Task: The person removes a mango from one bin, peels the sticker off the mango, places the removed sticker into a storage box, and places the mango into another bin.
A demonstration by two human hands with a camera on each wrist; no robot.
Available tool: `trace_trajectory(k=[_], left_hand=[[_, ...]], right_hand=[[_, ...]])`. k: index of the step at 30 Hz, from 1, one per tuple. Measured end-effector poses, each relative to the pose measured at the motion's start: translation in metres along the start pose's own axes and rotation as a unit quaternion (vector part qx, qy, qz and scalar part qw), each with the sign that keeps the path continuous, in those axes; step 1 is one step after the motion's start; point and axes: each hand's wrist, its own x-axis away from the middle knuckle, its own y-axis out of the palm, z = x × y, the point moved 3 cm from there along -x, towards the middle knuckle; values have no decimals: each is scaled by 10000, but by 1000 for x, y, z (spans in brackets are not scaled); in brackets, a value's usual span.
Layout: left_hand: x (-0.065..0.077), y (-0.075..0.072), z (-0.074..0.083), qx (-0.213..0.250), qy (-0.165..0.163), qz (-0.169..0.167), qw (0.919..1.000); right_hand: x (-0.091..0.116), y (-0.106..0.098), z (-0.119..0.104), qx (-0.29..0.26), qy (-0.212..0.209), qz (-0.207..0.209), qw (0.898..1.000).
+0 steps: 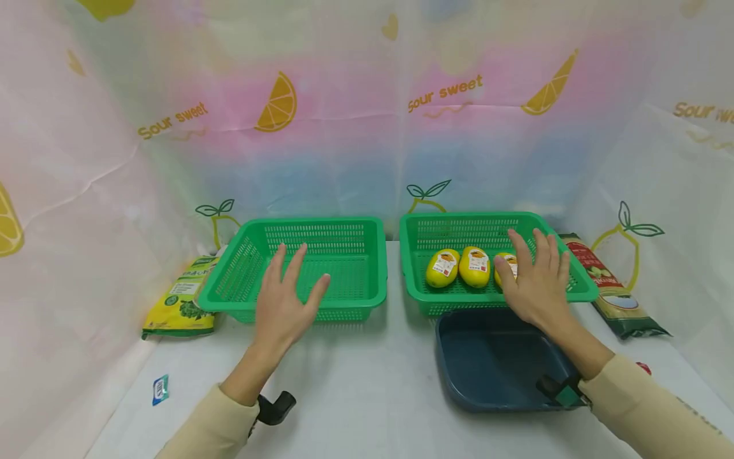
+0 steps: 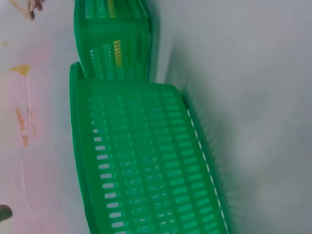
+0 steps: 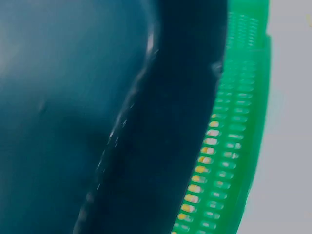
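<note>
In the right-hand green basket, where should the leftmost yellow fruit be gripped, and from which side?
Likely around the middle of the leftmost yellow fruit, from above, using the right hand: the rounded oval is narrower across than lengthwise, and the green basket is open on top while its walls obstruct a low sideways approach.

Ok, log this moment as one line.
left hand: open, near left basket | right hand: open, near right basket | yellow fruits: in right basket

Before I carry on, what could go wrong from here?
The right grip partly hides the rightmost fruit in the head view, so it might knock that into the middle fruit. The right wrist device overlaps the tub in that view; it could catch it if lowered.
</note>
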Motion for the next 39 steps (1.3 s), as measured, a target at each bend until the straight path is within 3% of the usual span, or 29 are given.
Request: trace_trajectory(k=[4, 6, 13, 15, 20, 26, 29, 34, 36, 39], left_hand=[[-6, 10, 4, 1210, -683, -447, 9893], [-8, 15, 8, 1648, -819, -542, 9814], [-9, 27, 35, 3238, -1076, -932, 9354], [-10, 31, 45, 3319, -1119, -1136, 9297], [-10, 48, 67, 3249, -941, -1722, 9251], [-5, 71, 88, 3467, -1100, -2361, 9011], [-3, 84, 97, 3281, -1059, -2524, 9041], [0, 106, 103, 2809, -766, -2383, 9265], [1, 114, 104, 2808, -764, -2302, 9286], [2, 122, 104, 2951, -882, -2238, 9247]], right_hand=[[-5, -2, 1, -726, 488, -610, 9943], [-6, -3, 0, -954, 717, -854, 9892], [-5, -2, 1, -1233, 994, -1235, 9796], [-6, -1, 2, -1324, 1111, -1376, 9753], [-12, 3, 6, -1627, 1455, -1781, 9595], [-19, 6, 8, -1814, 1658, -2098, 9464], [-21, 7, 8, -1955, 1711, -2198, 9403], [-27, 7, 7, -2183, 1779, -2316, 9312], [-29, 8, 7, -2212, 1786, -2362, 9292], [-32, 7, 6, -2242, 1802, -2422, 9266]])
